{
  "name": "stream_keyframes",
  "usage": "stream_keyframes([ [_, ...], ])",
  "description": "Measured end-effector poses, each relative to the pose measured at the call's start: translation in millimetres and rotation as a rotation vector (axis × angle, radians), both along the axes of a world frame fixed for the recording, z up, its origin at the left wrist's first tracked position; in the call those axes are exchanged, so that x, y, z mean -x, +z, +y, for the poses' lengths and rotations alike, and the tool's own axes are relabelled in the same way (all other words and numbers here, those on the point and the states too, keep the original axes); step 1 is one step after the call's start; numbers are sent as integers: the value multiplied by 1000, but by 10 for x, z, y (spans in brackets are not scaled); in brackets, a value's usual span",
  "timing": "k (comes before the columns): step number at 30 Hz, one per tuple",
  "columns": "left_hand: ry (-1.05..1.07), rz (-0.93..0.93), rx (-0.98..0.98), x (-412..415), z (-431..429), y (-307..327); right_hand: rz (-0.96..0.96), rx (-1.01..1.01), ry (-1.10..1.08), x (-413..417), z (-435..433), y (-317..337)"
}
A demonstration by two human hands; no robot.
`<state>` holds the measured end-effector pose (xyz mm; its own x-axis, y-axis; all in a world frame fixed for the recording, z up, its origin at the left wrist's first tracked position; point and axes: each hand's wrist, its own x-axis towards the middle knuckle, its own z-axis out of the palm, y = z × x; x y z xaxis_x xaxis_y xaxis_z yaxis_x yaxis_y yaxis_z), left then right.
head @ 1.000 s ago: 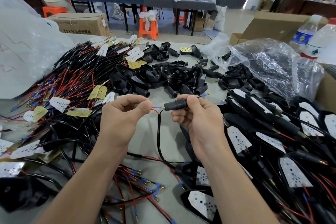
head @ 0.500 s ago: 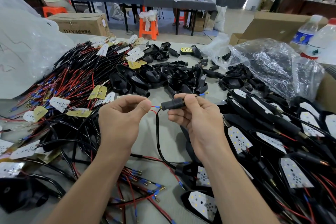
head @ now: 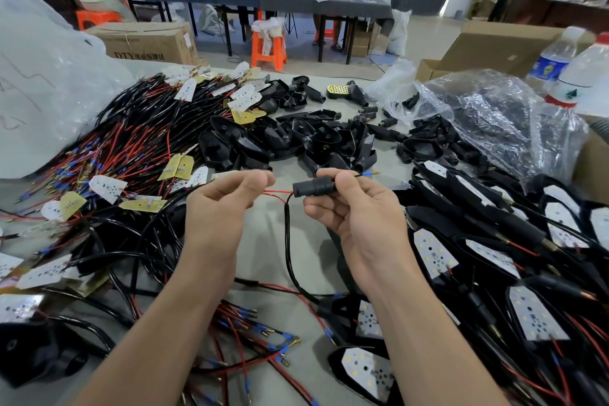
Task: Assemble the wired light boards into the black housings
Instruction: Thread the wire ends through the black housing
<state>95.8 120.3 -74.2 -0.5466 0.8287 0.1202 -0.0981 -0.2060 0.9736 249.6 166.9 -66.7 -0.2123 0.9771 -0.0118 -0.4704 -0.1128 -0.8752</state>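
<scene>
in the right hand (head: 359, 217), between thumb and fingers, sits a black housing stem (head: 313, 187), pinched tight, a blue-tipped wire end (head: 367, 172) poking out past the thumb. just left of that grip the left hand (head: 224, 208) pinches the red wires (head: 278, 192) entering the stem; their black cable (head: 287, 241) hangs below.

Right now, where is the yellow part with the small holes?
In the head view, the yellow part lies far centre, beyond the pile of black housings and left of the clear plastic bag.
</scene>
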Motion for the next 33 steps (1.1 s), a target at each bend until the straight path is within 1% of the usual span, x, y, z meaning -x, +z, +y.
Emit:
stream_keyframes([
  [3, -64, -5, 14, -10, -12, 12, 34, 20, -21, -10, 5, 7],
  [6, -72, 76, -56, -48, -30, -7, 30, 26, -4, -17, 1, 6],
  [8, -83, 80, -85, -77, -26, -36, 9, 21, 27, -6, -11, -1],
  [12, -62, -19, -40, -41, -8, -41, 18, 27, 3, 7, -19, 0],
  [14, -81, -55, -54, 32, 1, -28, 49, 40, -22, -4, -9, 10],
  [19, -162, 53, -96, 89, -12, -8, 67, 46, -24, -18, -1, 20],
  [26, -144, 167, -82, 21, -18, -48, -45, 5, 62, 5, -27, -3],
  [29, -125, 99, -85, 36, -11, -44, -17, 0, 26, -20, -12, 16],
  [31, -151, 15, -97, 65, 7, -41, 2, 9, 4, -45, 4, 33],
  [33, -187, -3, -87, 74, 20, -48, -16, -2, 10, -43, -1, 34],
])
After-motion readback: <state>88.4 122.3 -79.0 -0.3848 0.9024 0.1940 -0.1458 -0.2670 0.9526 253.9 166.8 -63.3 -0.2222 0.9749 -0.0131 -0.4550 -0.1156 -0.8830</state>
